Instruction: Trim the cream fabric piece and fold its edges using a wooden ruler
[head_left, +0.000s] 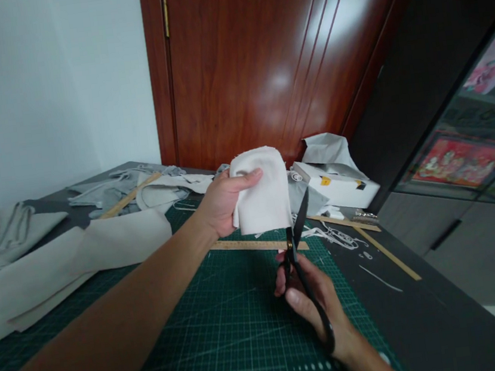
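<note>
My left hand grips a white piece of fabric by its left side, thumb laid across the front. The piece is held up above the cutting mat, with a rounded top and a straight lower edge. In my right hand is a pair of black scissors, fingers in the handles. Their blades are spread and point upward at the fabric's lower right corner. One blade passes beside the fabric's right edge; whether the other touches the cloth I cannot tell.
Beneath lies a green cutting mat with a wooden ruler. Long off-white fabric pieces and a folded stack cover the left. Grey scraps sit farther back. At right are a white box, thin offcuts and a wooden strip.
</note>
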### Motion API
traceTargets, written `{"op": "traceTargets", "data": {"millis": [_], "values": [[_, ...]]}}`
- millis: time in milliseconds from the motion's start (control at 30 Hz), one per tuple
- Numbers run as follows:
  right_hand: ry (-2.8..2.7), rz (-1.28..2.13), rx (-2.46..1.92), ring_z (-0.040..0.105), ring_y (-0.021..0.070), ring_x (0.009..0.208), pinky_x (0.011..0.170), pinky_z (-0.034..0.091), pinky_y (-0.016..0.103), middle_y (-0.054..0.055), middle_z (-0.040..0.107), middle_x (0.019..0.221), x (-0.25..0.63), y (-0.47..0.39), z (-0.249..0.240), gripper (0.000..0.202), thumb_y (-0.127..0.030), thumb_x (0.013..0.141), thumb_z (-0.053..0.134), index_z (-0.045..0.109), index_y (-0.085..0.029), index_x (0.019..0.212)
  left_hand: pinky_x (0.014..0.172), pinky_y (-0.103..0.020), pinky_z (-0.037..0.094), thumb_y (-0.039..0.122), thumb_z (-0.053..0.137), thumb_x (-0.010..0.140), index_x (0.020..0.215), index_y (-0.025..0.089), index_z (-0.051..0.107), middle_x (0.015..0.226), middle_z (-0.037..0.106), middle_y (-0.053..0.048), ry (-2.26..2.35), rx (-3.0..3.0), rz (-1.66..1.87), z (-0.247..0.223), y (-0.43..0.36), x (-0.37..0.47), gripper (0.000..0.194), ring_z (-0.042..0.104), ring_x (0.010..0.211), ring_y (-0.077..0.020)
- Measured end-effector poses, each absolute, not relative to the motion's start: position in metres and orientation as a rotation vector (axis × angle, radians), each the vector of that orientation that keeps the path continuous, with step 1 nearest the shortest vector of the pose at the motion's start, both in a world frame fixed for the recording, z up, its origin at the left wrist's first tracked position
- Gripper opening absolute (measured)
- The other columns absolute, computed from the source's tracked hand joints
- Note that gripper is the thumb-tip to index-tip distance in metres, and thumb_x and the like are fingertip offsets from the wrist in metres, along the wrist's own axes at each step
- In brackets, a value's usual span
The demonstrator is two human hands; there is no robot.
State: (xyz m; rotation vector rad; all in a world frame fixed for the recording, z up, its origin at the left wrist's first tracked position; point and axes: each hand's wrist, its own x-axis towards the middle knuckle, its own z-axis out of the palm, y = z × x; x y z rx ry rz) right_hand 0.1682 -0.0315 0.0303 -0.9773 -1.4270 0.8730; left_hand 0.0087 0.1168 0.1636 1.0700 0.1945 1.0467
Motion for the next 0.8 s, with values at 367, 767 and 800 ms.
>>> {"op": "traceTargets", "data": {"millis": [367,767,800], "values": [[-1.399,0.828,-1.021,0.057,0.0206,0.077,0.068,0.047,0.033,0.001,0.062,0.088,0.162,-0.032,0.031,0.058,-0.058,0.087,0.082,0.062,-0.028,0.132,0.078,-0.039,0.063,0.02,0.088,0.073,0.1,0.01,0.078,0.092,0.08,-0.012,0.154,1.156,1.107,0.176,0.124,0.017,0.03,0.078,0.091,-0.0313],[-1.336,0.757,-1.083,0.055,0.0169,0.072,0.063,0.047,0.029,0.0,0.061,0.084,0.164,-0.031,0.029,0.056,-0.054,0.086,0.085,0.066,-0.027,0.131,0.073,-0.034,0.061,0.021,0.095,0.065,0.097,0.011,0.076,0.085,0.079,-0.008,0.183,1.21,1.145,0.167,0.128,0.023,0.039,0.077,0.083,-0.0281],[-1.342,0.748,-1.089,0.056,0.0174,0.072,0.064,0.048,0.03,0.0,0.061,0.085,0.165,-0.032,0.029,0.056,-0.054,0.086,0.085,0.065,-0.027,0.131,0.073,-0.034,0.061,0.021,0.095,0.065,0.097,0.011,0.076,0.086,0.079,-0.008,0.188,1.21,1.145,0.166,0.128,0.024,0.039,0.077,0.084,-0.0283]]}}
